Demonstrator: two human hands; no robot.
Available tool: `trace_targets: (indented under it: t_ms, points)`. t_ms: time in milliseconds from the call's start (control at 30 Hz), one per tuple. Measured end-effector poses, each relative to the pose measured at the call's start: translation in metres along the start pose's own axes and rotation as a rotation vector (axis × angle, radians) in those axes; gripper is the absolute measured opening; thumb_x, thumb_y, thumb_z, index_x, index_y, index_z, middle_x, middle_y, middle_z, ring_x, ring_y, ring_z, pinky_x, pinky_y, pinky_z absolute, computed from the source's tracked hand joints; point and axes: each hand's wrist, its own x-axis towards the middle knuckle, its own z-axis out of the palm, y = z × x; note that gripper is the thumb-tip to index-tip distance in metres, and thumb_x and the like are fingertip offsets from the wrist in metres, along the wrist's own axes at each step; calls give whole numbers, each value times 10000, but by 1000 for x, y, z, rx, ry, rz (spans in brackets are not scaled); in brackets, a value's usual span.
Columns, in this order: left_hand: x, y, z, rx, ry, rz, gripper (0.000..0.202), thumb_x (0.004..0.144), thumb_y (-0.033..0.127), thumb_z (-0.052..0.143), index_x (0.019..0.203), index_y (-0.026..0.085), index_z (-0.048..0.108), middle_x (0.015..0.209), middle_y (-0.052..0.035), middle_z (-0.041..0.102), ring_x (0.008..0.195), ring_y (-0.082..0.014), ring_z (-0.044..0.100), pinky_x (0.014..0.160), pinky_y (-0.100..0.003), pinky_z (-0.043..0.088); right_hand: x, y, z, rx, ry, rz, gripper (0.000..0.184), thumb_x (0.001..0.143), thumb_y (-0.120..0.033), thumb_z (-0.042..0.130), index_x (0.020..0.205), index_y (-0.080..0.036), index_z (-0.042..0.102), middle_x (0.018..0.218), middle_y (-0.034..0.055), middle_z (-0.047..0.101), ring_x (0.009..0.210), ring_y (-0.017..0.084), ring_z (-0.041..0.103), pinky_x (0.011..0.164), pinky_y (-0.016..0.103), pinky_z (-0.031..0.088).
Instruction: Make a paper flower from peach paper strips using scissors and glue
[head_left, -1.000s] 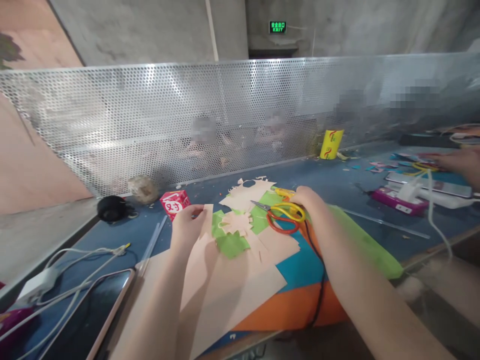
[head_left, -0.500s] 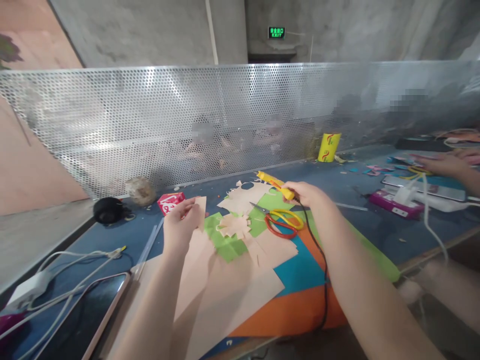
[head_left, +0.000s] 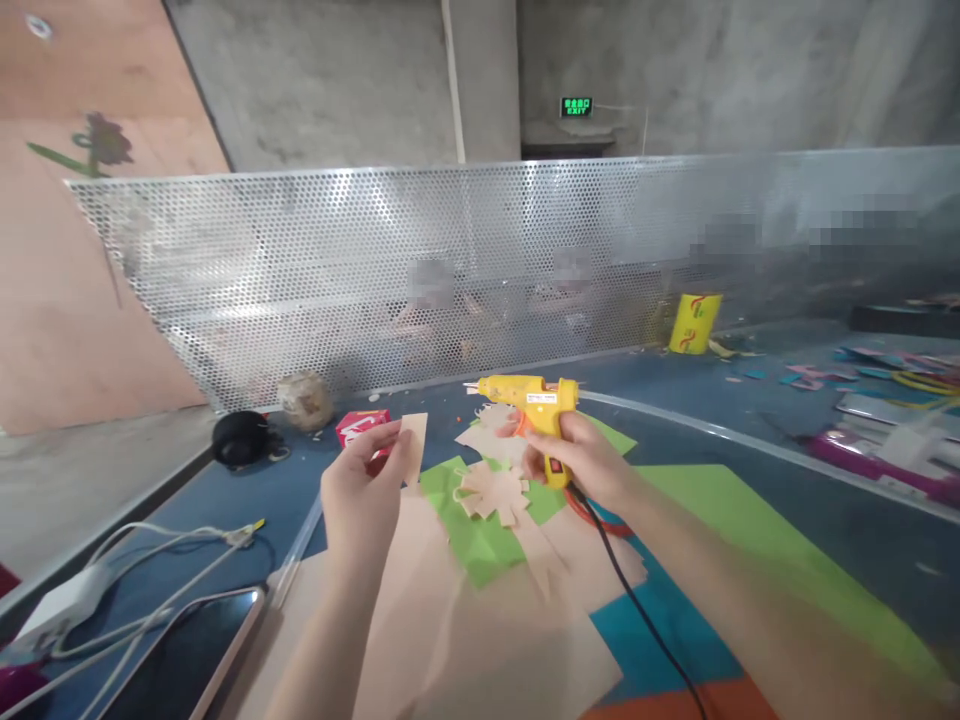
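Note:
Between the thumb and fingers of my left hand (head_left: 364, 480) is a small cream paper piece (head_left: 415, 450), held upright. My right hand (head_left: 589, 460) grips a yellow hot glue gun (head_left: 536, 400) by its handle, nozzle pointing left toward the paper piece. A black cord runs down from the gun. Below and between the hands lies a fringed cream paper flower (head_left: 491, 490) on green paper (head_left: 480, 560). Scissors (head_left: 600, 515) with a red handle are mostly hidden behind my right hand. Large cream sheets (head_left: 450, 640) cover the near table.
At left lie a tablet (head_left: 180, 650), white cables with an adapter (head_left: 67, 605) and a black round object (head_left: 244, 438). A red box (head_left: 362, 428) sits behind my left hand. A perforated metal screen (head_left: 337, 270) borders the table's back. A yellow roll (head_left: 695, 323) stands near it.
The glue gun has been raised and turned in my right hand, its handle now in my grip and its nozzle nearer the left hand. The view has shifted, and the co-worker's hands have left it.

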Motion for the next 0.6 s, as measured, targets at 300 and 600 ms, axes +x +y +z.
trace_targets:
  t_ms: [300, 600]
  points:
    - [-6, 3, 8, -3, -100, -41, 248, 628, 368, 661, 768, 164, 633, 653, 1, 631, 539, -89, 538, 474, -173, 394, -12, 5, 11, 16, -70, 68, 232, 848, -331, 473, 818, -135, 593, 444, -43, 449, 385, 58, 406, 396, 196, 325]
    - [-19, 16, 10, -99, -535, -99, 316, 743, 426, 552, 952, 206, 644, 355, 70, 445, 301, -53, 342, 300, -161, 251, -16, -1, 16, 426, -211, 44, 174, 820, -255, 454, 764, -136, 568, 403, -42, 460, 302, 45, 317, 310, 162, 263]
